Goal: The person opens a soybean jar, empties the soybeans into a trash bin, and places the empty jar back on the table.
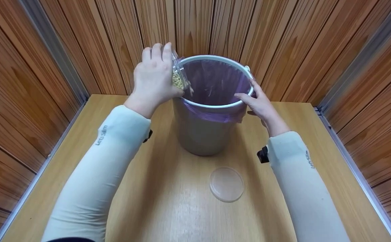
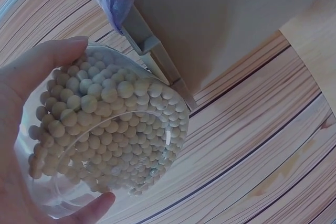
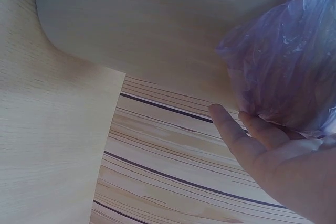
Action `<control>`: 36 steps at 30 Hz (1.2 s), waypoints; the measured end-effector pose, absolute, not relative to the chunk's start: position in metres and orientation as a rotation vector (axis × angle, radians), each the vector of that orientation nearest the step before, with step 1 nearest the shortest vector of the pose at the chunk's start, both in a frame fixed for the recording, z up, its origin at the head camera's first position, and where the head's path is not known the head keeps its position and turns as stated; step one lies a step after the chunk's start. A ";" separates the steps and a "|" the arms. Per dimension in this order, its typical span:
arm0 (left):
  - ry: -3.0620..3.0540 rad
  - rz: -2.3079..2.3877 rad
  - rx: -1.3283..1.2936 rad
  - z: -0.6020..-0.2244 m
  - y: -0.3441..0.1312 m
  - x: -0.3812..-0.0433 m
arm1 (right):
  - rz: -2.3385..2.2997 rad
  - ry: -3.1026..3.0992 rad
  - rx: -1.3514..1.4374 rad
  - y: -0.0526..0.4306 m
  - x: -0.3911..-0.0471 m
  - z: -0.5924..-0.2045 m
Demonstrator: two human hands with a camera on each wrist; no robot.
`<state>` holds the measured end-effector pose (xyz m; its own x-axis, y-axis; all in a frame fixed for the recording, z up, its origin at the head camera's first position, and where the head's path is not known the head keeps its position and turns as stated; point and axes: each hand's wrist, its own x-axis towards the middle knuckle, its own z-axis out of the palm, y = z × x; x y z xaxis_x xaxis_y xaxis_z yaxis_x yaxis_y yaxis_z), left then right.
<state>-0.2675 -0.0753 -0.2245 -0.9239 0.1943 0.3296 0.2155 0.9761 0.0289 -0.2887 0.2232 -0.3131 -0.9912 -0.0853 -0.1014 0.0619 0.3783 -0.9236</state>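
My left hand (image 1: 155, 75) grips a clear plastic jar (image 1: 178, 69), tilted on its side at the left rim of a grey trash can (image 1: 205, 131). Small round beige balls (image 2: 115, 108) fill much of the jar in the left wrist view; its mouth faces into the can. A purple bag (image 1: 215, 77) lines the can and folds over its pale rim. At the right rim, my right hand (image 1: 261, 104) holds the edge, thumb over the top and fingers outside. In the right wrist view, its fingers (image 3: 236, 135) lie by the bag's overhang (image 3: 283, 72).
A round clear lid (image 1: 226, 185) lies flat on the wooden table (image 1: 168, 208), in front of the can. Wood-patterned panels (image 1: 192, 27) stand close behind the can and along both sides, with metal strips (image 1: 353, 161) at the table's side edges.
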 end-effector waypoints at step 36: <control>-2.766 0.002 -0.349 -0.227 -0.070 -0.271 | -1.692 2.502 -0.008 0.224 -0.292 -0.317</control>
<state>-0.2708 -0.0697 -0.2265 -0.9078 0.2409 0.3433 0.2403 0.9696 -0.0449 -0.2922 0.2237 -0.3171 -0.9926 -0.0723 -0.0971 0.0632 0.3747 -0.9250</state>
